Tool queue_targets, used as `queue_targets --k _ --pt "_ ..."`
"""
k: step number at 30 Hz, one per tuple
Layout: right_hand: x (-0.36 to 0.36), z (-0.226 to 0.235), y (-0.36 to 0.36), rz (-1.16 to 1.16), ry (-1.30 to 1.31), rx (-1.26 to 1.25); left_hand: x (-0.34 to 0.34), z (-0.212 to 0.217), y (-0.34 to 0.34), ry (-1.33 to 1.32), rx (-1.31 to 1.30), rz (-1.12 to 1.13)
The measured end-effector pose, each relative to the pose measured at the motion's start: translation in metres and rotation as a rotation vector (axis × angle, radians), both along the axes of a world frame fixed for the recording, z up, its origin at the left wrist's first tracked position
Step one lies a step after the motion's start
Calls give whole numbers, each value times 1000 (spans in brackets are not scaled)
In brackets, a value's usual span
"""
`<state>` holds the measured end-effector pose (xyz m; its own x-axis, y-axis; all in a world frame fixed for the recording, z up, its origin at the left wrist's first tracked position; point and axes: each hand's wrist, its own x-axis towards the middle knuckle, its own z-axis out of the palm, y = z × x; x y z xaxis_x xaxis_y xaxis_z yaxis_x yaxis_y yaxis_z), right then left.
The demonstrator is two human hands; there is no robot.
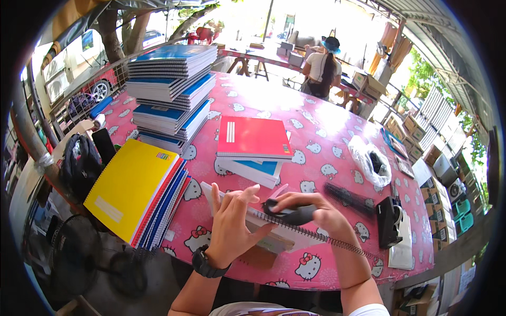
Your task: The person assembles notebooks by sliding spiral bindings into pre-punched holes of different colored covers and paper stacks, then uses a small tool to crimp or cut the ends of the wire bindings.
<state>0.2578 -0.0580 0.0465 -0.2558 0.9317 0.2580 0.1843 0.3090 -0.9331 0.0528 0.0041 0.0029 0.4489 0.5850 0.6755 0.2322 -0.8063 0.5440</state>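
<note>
Binding seems in hand: at the pad [304, 243], the right hand [322, 209] grips a tool [295, 215] by the coil [349, 247]; the left hand [232, 224] spreads its fingers. Next calls for steady feeding.

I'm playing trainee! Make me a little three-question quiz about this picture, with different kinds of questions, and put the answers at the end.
1. Which of the person's hands grips the black handheld tool?

2. True or false: the black wristwatch is on the person's right wrist.

3. What lies under the red notebook near the middle of the picture?
A) a tape dispenser
B) a blue-covered notebook
C) a plastic bag

Key:
1. The right hand.
2. False; it is on the left wrist.
3. B.
</note>
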Motion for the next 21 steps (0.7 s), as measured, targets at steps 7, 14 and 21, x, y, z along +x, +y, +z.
queue_targets --k 7,14,21 --pt "-5 -3 2 -19 169 -2 -9 -19 19 -299 191 214" --pt "-10 -5 24 -58 -176 -10 -16 -54 45 -814 -709 -244" --pt "-7 -11 21 -35 132 -70 -20 -57 41 -819 -795 -273"
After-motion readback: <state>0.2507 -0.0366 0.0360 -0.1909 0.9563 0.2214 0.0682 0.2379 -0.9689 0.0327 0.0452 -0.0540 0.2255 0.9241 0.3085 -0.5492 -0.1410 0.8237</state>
